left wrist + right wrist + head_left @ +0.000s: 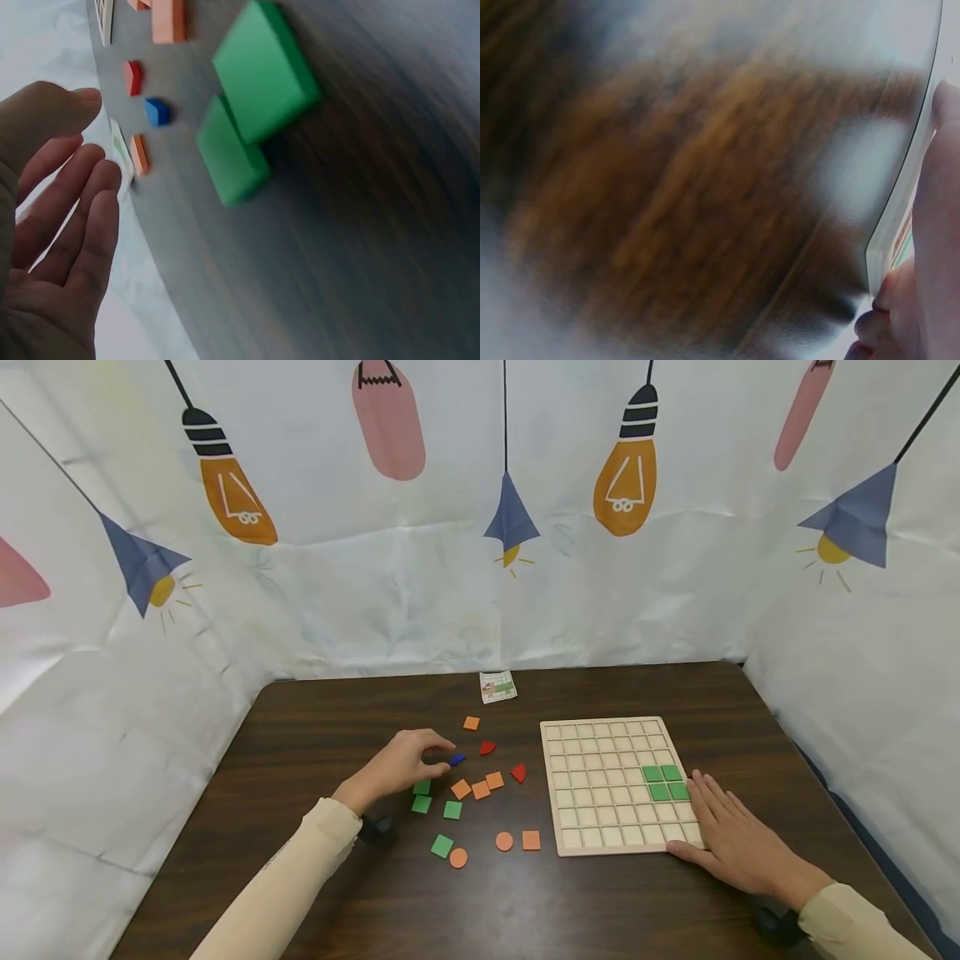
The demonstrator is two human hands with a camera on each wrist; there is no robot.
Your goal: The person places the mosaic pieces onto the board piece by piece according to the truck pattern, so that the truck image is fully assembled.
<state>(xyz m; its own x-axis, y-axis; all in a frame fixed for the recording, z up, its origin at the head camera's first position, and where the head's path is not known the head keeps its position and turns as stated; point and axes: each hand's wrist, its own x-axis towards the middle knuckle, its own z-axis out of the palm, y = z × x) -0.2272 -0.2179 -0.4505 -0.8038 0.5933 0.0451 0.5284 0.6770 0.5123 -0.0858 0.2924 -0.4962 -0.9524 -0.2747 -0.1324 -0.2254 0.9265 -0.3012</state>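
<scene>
My left hand (401, 762) hovers over the scattered pieces, thumb and fingers parted around an empty gap. Just off its fingertips lies a small blue piece (457, 760); in the left wrist view this blue piece (157, 112) sits on the table beyond the thumb. Beneath the palm are green square tiles (422, 804). The right hand (738, 843) rests flat at the right edge of a wooden grid board (592, 777), fingers straight and thumb at its lower corner. Several green squares (659, 792) form a block in the board's right-hand cells.
Red pieces (487, 747), orange squares (480, 790) and orange discs (504, 841) lie between the left hand and the board. A small printed card (498, 687) is at the table's back edge. Patterned white cloth (420, 602) hangs behind the dark wooden table (337, 710).
</scene>
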